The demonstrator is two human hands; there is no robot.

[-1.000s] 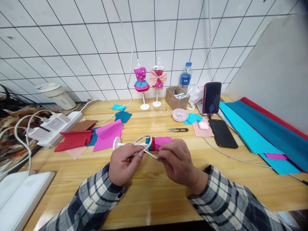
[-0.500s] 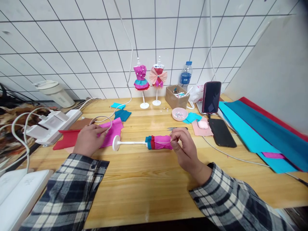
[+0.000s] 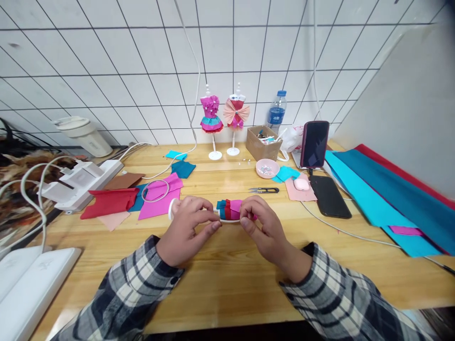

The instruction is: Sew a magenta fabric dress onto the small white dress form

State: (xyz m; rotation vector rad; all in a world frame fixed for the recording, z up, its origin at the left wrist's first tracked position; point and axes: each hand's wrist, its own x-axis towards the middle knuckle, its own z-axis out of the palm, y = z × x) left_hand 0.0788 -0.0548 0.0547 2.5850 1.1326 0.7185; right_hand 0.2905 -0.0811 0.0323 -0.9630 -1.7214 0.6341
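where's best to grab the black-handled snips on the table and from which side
Probably by the black handle of the snips, coming from the right and pinching across its narrow width. They lie flat on the table, blades pointing left, so this should keep clear of the blades; the right hand is nearer.
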